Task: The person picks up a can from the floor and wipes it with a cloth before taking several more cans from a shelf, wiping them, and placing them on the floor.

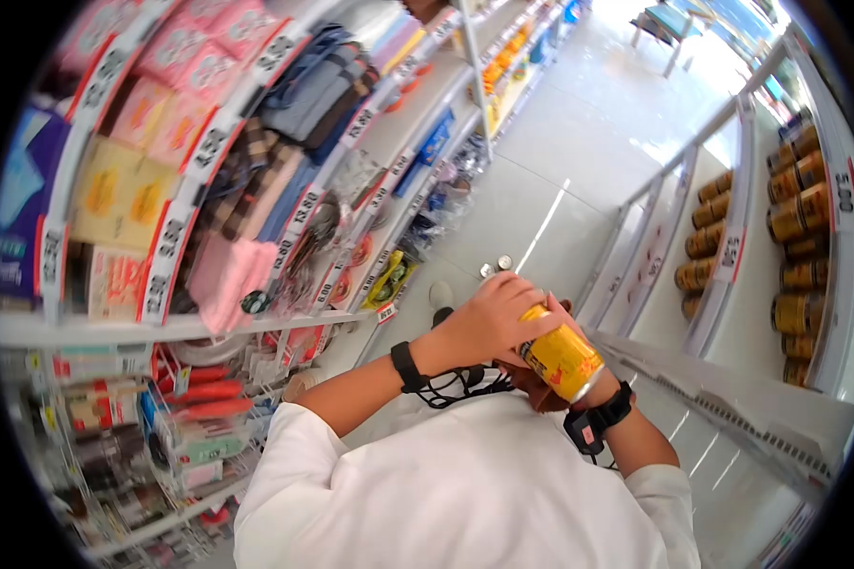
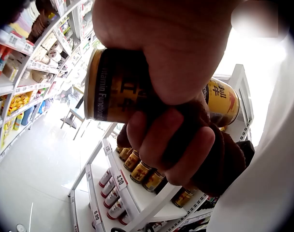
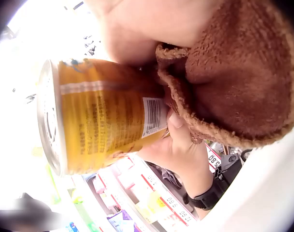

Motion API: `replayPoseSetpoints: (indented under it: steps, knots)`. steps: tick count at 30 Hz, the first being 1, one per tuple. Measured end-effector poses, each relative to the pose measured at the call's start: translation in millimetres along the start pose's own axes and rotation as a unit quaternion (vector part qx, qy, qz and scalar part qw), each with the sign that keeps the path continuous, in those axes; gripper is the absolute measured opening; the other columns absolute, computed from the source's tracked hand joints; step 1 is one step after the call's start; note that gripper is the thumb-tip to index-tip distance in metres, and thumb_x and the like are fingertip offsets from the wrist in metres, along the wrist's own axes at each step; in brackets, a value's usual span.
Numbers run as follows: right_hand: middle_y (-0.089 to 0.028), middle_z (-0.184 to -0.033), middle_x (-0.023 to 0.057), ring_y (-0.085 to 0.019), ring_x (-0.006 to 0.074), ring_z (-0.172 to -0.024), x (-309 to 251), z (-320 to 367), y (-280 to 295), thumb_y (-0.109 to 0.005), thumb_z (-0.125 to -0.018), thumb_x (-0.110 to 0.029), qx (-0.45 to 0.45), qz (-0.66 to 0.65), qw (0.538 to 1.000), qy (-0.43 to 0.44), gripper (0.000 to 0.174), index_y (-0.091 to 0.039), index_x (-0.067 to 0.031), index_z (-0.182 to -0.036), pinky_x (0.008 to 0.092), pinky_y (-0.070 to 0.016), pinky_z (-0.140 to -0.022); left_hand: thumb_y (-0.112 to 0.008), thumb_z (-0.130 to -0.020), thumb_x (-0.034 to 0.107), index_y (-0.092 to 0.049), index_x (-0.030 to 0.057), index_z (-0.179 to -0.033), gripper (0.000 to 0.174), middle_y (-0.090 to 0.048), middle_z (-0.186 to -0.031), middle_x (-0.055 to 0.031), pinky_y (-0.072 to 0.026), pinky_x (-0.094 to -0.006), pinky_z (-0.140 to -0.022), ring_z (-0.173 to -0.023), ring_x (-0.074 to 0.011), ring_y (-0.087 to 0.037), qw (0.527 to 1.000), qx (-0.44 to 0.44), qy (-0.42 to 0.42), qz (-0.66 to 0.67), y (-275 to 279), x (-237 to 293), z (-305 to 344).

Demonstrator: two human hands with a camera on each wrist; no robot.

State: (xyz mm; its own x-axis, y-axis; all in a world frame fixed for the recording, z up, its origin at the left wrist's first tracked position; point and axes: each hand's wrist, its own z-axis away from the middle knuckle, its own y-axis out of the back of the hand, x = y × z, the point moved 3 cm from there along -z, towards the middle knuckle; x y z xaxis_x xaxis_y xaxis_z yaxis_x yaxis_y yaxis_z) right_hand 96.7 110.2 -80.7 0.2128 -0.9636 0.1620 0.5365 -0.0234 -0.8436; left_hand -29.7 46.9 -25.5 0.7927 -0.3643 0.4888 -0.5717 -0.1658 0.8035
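A yellow-gold drink can [image 1: 565,356] is held in front of the white shirt, its silver end tilted down to the right. My left hand [image 1: 484,318] reaches over its upper end with fingers curled round it. In the left wrist view dark lettering runs over the can [image 2: 118,87], and a gold can surface [image 2: 222,101] also shows right of the hand; I cannot tell if it is a second can. My right hand [image 3: 151,29] grips a brown cloth [image 3: 243,72] with a stitched hem against the can, near its barcode. Left fingertips touch the barcode end.
Packed shelves with price strips [image 1: 166,247] run along my left, carrying tissues, folded cloths and kitchen goods. To my right, a shelf unit [image 1: 721,256] holds rows of gold cans [image 1: 797,213]. A tiled aisle floor [image 1: 550,161] leads forward to a chair [image 1: 669,24].
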Motion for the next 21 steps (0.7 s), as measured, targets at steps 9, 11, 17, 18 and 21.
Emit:
replayPoseSetpoints:
  steps: [9,11,17,18,21]
  knots:
    - [-0.066,-0.104,0.0122,-0.069,0.0265,-0.09,-23,-47,-19,-0.05,-0.098,-0.047,0.075,-0.021,0.988,0.13,0.044,-0.056,-0.0099,-0.12,0.038,-0.0587,-0.075,-0.083,-0.06,0.026,-0.056,0.0157,-0.124,0.071,-0.053,-0.121,-0.0108,-0.0312,-0.053,-0.108,-0.119,-0.0313,-0.049,0.988,-0.09,-0.077,0.103,10,-103,-4]
    - [-0.066,-0.102,0.0105,-0.068,0.0236,-0.089,-26,-60,-15,-0.05,-0.099,-0.046,0.019,-0.055,0.992,0.11,0.042,-0.055,-0.0107,-0.12,0.0354,-0.0576,-0.073,-0.083,-0.061,0.023,-0.054,0.0151,-0.126,0.071,-0.052,-0.123,-0.0113,-0.0294,-0.053,-0.109,-0.121,-0.0311,-0.047,0.983,-0.114,-0.066,0.128,16,-115,-11]
    - [-0.065,-0.104,0.0106,-0.067,0.0219,-0.09,-37,-78,-38,-0.049,-0.1,-0.043,0.176,-0.018,0.933,0.313,0.04,-0.054,-0.011,-0.123,0.0343,-0.0564,-0.076,-0.079,-0.065,0.018,-0.05,0.0149,-0.129,0.071,-0.046,-0.13,-0.0125,-0.0202,-0.0575,-0.114,-0.129,-0.0346,-0.038,0.975,-0.144,-0.081,0.147,17,-148,-16]
    - [-0.065,-0.104,0.0106,-0.067,0.0219,-0.09,-37,-78,-47,-0.049,-0.1,-0.043,0.18,-0.025,0.931,0.316,0.04,-0.054,-0.011,-0.123,0.0343,-0.0564,-0.076,-0.077,-0.066,0.017,-0.049,0.015,-0.13,0.07,-0.044,-0.131,-0.0128,-0.0174,-0.0589,-0.115,-0.131,-0.0356,-0.036,0.973,-0.158,-0.08,0.148,17,-153,-16]
    - [-0.065,-0.105,0.0107,-0.067,0.0218,-0.092,-48,-81,-63,-0.049,-0.099,-0.043,0.273,-0.003,0.903,0.331,0.041,-0.054,-0.011,-0.125,0.0346,-0.0562,-0.077,-0.073,-0.068,0.012,-0.048,0.0155,-0.131,0.069,-0.041,-0.137,-0.0145,-0.0097,-0.061,-0.116,-0.138,-0.0383,-0.03,0.958,-0.214,-0.056,0.18,8,-172,-18]
